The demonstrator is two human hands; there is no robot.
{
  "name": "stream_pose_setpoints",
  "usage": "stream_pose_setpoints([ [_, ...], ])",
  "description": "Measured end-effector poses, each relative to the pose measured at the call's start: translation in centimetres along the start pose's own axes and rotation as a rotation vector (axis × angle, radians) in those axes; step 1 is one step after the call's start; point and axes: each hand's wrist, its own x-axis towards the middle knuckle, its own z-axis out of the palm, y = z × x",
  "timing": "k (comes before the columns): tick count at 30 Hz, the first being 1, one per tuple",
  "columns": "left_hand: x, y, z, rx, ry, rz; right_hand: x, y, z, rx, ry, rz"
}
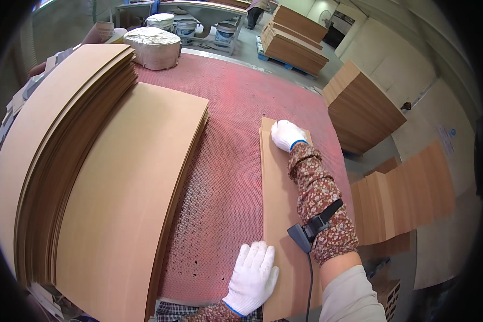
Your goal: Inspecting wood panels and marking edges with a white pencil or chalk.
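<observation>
A narrow light-brown board (280, 209) lies lengthwise on the red mesh-covered table (228, 155), with at least one more board edge showing along its left side. My right hand (288, 135), in a white knitted glove, rests on the board's far end with the fingers curled closed; whatever they hold, if anything, is hidden. Near the table's front, my left hand (252, 279), gloved the same way, lies flat at the board's left edge, fingers stretched out. To the left sits a low stack of wider boards (137, 161).
A taller board stack (64, 112) stands at the far left. Behind it is a foil-topped bundle (153, 48). Buckets (225, 33) sit beyond the table. More board stacks (362, 110) line the right side. A cable (310, 284) hangs from the device strapped to my right forearm.
</observation>
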Motion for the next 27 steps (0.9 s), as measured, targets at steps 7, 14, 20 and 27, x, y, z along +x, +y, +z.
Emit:
stream_pose_setpoints([
  [7,7.0,-5.3,-2.0,-0.078,0.015,0.017,-0.6,-2.1,3.0,0.092,0.077,0.111],
  [14,17.9,-11.5,-3.3,-0.044,0.107,0.067,-4.5,-4.1,2.5,0.019,0.095,0.116],
  [20,22.3,-15.3,-4.5,-0.032,0.072,0.065,-13.5,-7.1,3.1,0.058,0.21,-0.008],
  [27,22.9,-15.5,-4.9,-0.059,0.104,0.07,-24.4,-9.4,2.3,0.109,0.198,0.034],
])
